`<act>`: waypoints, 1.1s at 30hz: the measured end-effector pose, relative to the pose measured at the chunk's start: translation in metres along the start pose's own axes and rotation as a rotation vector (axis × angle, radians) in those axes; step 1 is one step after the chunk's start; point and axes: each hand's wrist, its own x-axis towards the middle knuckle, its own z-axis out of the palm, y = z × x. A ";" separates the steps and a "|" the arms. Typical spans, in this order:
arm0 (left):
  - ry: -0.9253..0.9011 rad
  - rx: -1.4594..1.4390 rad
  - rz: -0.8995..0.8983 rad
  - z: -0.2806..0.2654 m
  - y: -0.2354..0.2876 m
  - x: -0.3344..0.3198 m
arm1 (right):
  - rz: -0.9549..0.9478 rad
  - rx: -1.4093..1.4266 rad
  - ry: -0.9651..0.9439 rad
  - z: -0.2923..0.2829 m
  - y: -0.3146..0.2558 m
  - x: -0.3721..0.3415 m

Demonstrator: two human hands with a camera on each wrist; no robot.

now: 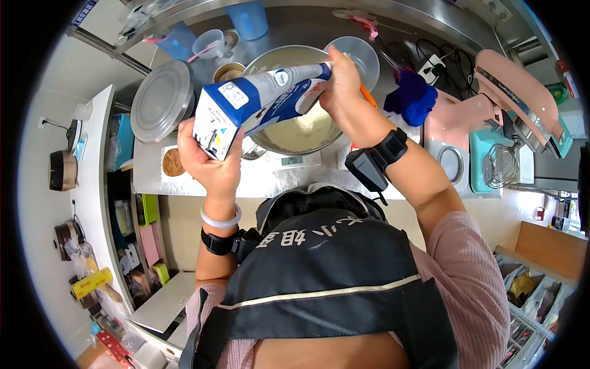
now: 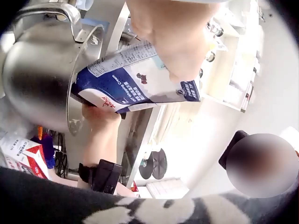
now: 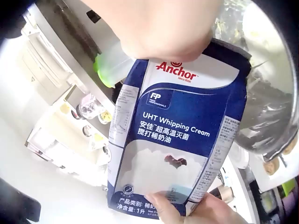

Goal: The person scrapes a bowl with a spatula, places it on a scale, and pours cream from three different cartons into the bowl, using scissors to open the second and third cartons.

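A blue and white whipping cream carton (image 1: 264, 95) is tipped on its side over a steel pot (image 2: 37, 79), its top end toward the pot's opening in the left wrist view. My left hand (image 1: 212, 169) grips the carton's base, the thumb on one side. At the top end, my right hand (image 1: 344, 86) holds the carton, fingers wrapped over it; the right wrist view shows this hand (image 3: 163, 23) above the brand label. Pale creamy mixture (image 1: 307, 126) lies in the pot. The carton's spout is hidden.
A digital scale (image 1: 294, 161) shows by the pot's near side. Left of it are a round lidded container (image 1: 161, 101) and a brown round item (image 1: 173, 162). Blue jugs (image 1: 247, 19) stand behind. A clear bowl (image 1: 356, 58), blue cloth (image 1: 418, 101) and pink stand mixer (image 1: 516, 92) are rightward.
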 end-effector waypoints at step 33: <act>-0.249 -0.491 -0.511 0.078 -0.017 0.014 | -0.036 0.237 0.060 -0.005 -0.007 0.042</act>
